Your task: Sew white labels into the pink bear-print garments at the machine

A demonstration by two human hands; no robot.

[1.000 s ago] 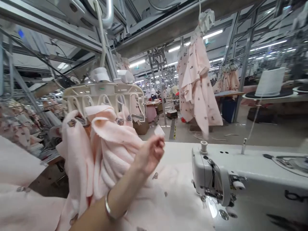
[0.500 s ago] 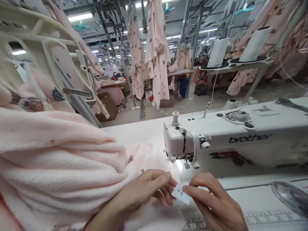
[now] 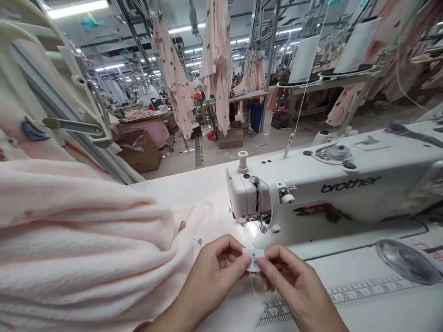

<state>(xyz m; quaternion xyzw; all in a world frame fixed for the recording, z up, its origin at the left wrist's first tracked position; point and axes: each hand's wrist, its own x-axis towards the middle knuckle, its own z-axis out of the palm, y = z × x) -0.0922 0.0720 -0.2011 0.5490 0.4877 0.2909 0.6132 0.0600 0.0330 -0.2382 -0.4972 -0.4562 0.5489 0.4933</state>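
Observation:
Both hands pinch a small white label (image 3: 254, 258) between thumb and fingers, just in front of the needle of the white sewing machine (image 3: 332, 193). My left hand (image 3: 216, 272) grips its left edge. My right hand (image 3: 294, 288) grips its right edge. A pale pink garment (image 3: 79, 249) with small printed figures is bunched over my left forearm and spreads on the table beneath the hands.
A cream plastic hanger clamp (image 3: 65, 92) looms at the upper left. A clear round dish (image 3: 406, 265) lies on the table (image 3: 363, 295) at right, by a printed ruler. Thread cones (image 3: 304, 60) stand behind the machine. More pink garments (image 3: 218, 64) hang across the factory floor.
My left hand came down from the raised garment to the table, and my right hand joined it on the label. The label has since turned square between both pinches. The view dropped.

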